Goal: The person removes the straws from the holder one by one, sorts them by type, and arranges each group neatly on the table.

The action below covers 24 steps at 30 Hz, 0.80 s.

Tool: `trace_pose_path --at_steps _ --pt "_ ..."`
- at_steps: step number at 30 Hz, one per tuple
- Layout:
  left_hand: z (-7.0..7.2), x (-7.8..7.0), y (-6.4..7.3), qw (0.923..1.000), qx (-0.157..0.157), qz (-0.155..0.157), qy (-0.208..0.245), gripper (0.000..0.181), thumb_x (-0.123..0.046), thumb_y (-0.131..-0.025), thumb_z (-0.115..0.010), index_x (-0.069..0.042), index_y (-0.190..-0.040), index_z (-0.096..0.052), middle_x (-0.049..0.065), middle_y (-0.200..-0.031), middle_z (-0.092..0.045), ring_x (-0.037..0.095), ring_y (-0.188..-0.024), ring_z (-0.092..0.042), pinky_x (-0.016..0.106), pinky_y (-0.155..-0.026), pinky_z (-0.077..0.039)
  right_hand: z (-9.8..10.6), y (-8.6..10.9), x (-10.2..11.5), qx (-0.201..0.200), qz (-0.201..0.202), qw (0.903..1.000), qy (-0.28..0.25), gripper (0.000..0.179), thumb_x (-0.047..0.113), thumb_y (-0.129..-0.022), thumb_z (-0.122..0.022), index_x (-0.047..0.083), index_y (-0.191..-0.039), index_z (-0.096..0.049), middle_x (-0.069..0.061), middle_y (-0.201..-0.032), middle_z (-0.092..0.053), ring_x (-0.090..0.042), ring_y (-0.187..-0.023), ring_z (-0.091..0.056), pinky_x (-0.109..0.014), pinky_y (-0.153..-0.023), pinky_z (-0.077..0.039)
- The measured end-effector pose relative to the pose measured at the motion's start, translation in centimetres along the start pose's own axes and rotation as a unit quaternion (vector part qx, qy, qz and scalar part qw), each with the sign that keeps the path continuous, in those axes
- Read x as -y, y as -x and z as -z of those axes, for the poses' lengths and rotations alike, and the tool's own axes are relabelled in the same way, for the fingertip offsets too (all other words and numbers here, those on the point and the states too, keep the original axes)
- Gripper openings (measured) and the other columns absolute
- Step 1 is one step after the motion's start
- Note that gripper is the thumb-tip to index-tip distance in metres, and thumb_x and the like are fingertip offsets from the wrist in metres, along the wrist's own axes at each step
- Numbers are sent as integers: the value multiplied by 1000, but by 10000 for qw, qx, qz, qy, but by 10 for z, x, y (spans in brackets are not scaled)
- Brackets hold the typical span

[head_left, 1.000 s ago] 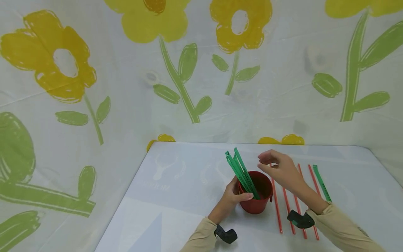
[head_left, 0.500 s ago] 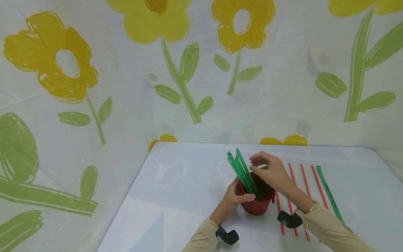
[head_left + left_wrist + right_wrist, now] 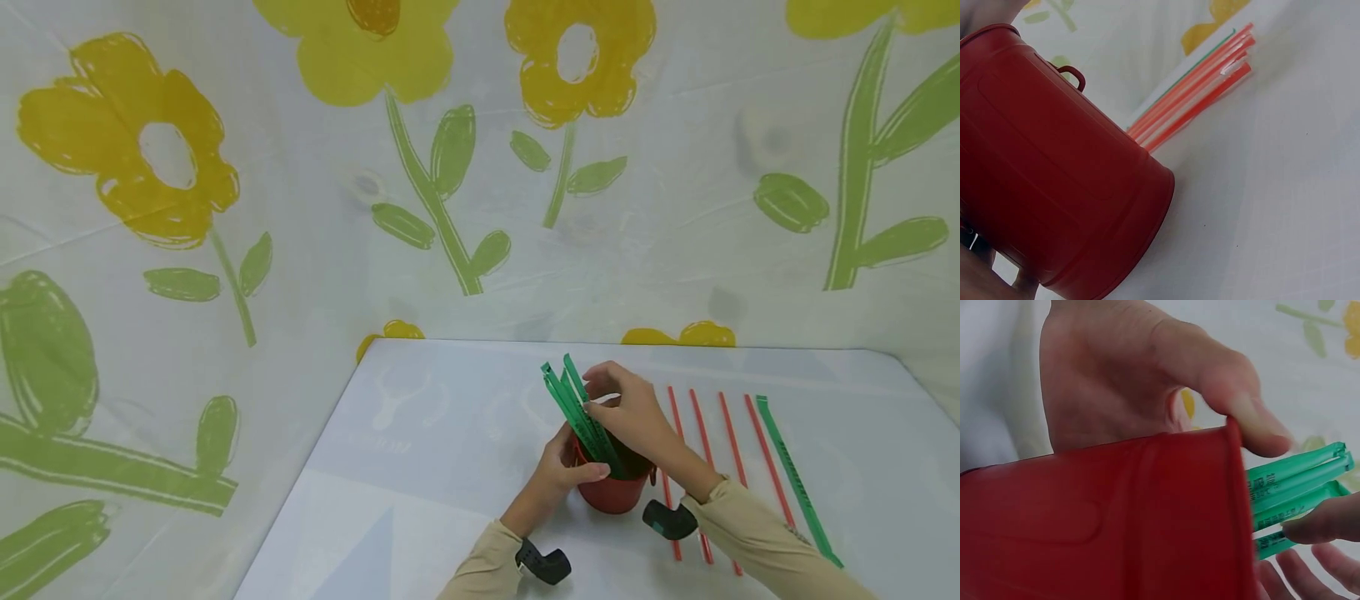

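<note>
Below center of frame, left hand point(image 3: 558, 475) grips red bucket point(image 3: 611, 497), thumb over rim, probably to steady it. Green straws point(image 3: 579, 419) inside lean upper left, likely rim-propped. Right hand point(image 3: 633, 417) at the mouth, fingertips by them; pinching or not, cannot tell. Lower right: red straws point(image 3: 732, 437), another green straw point(image 3: 798, 487), spaced perhaps to stay separate.

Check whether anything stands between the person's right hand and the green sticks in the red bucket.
Nothing visible does. The right hand is beside the green sticks, above the rim of the red bucket, its thumb tip at one; whether it touches is unclear. The left hand grips the bucket's other side, out of the way.
</note>
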<state>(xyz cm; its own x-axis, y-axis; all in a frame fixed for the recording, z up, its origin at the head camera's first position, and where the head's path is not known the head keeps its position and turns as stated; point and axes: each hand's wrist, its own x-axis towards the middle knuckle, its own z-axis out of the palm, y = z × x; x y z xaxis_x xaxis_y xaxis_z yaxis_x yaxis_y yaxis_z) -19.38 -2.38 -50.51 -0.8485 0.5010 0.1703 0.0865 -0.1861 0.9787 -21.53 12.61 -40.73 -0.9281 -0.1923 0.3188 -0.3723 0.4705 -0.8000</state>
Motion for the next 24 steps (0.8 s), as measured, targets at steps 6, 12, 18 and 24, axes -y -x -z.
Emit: trace_pose_path --at_steps 6,12,18,24 --pt "0 -2 0 10000 69 34 17 74 -31 -86 -64 -34 -147 -23 -7 -142 -41 14 -128 -41 29 -102 -37 -3 0 -3 -116 61 9998 117 27 -2 -78 -68 2 -104 -60 -10 -90 -67 -23 -81 -65 -42 -72 -56" --pt "1 -1 0 10000 14 15 -64 74 -31 -85 -64 -35 -147 -24 -8 -141 -42 14 -127 -42 29 -101 -38 -2 1 -3 -266 60 9994 195 24 -1 -78 -69 2 -101 -61 -8 -86 -66 -21 -77 -64 -40 -71 -56" --pt "2 5 0 9998 -95 -10 -159 69 -30 -85 -64 -33 -144 -29 -7 -138 -46 13 -125 -43 28 -99 -40 0 1 -1 -475 -9 9987 202 22 -1 -80 -69 3 -100 -62 -9 -88 -66 -22 -77 -65 -40 -72 -56" --pt "2 4 0 9999 -78 -52 -90 66 -31 -85 -65 -28 -143 -33 -6 -135 -48 14 -124 -45 29 -99 -41 4 0 0 -642 -13 9979 112 22 3 -81 -69 4 -101 -61 -9 -91 -66 -22 -78 -66 -39 -70 -56"
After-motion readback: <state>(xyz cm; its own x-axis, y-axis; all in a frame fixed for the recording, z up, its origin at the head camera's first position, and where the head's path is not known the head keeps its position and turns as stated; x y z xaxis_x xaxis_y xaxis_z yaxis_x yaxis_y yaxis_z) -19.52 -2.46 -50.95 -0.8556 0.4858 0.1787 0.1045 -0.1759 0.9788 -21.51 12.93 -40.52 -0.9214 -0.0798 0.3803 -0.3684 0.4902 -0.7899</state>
